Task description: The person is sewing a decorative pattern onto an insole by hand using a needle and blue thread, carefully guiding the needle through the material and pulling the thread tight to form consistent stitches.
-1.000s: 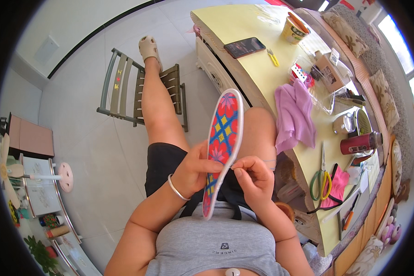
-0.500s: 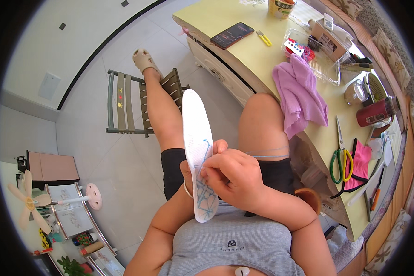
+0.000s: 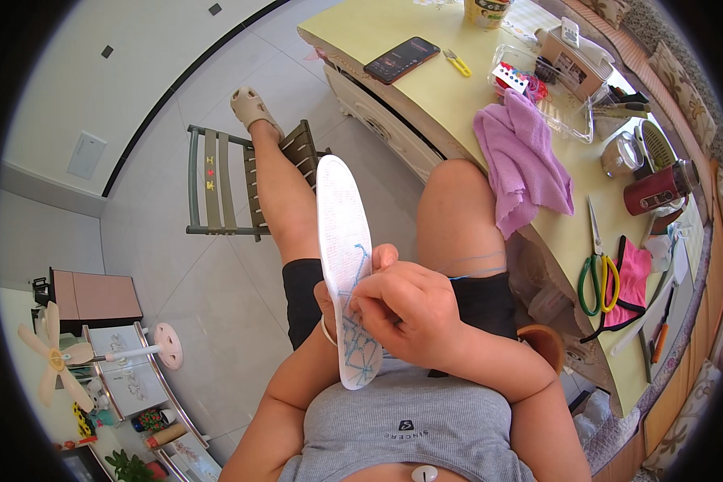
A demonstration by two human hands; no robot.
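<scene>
Your right hand (image 3: 410,309) pinches blue thread (image 3: 478,269) against the white insole (image 3: 344,265), held upright over your lap. Your left hand (image 3: 326,309), mostly hidden, grips the insole from behind. Beyond: purple cloth (image 3: 522,157), phone (image 3: 402,59) on the yellow table (image 3: 377,28).

On my right I see a pale yellow table (image 3: 426,88) carrying a black phone (image 3: 402,59), small yellow snips (image 3: 458,63), a purple cloth (image 3: 522,157) and green-and-yellow scissors (image 3: 597,273). A clear plastic tray (image 3: 574,120) and a dark red jar (image 3: 657,189) also sit on it.
</scene>
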